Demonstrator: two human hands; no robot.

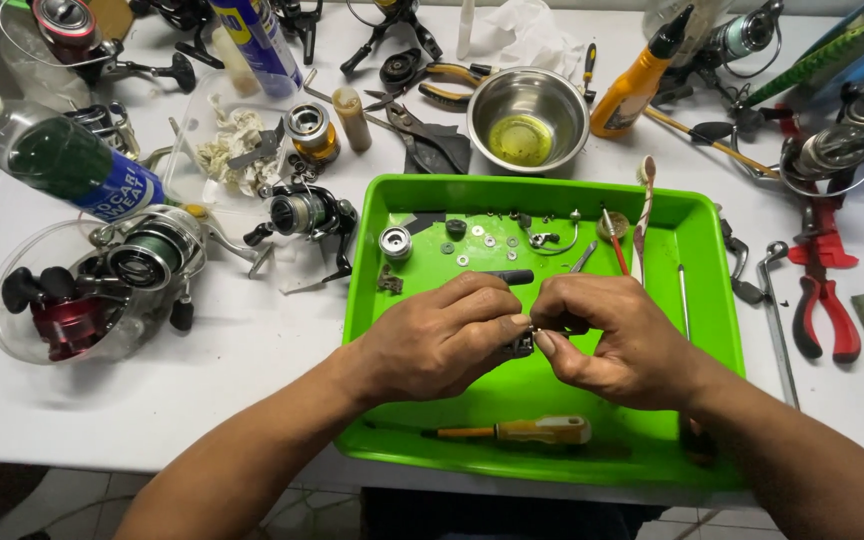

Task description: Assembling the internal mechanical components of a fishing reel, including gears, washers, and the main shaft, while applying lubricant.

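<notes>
Green tray point(712, 330) is catching loose washers point(482, 238) beneath me while my left hand point(432, 335) and right hand point(617, 340) are both pinching one small dark metal reel part point(524, 344) between fingertips, steadying it over the tray's middle.

Your hands work over a bright green tray point(712, 330) on a white table point(252, 340). In the tray lies a screwdriver point(522, 431) with a yellow handle and orange shaft. Beyond it you have a silver steel bowl point(528, 115) holding yellowish liquid, an orange bottle point(637, 85) with a black nozzle, and red-handled pliers point(824, 300).
</notes>
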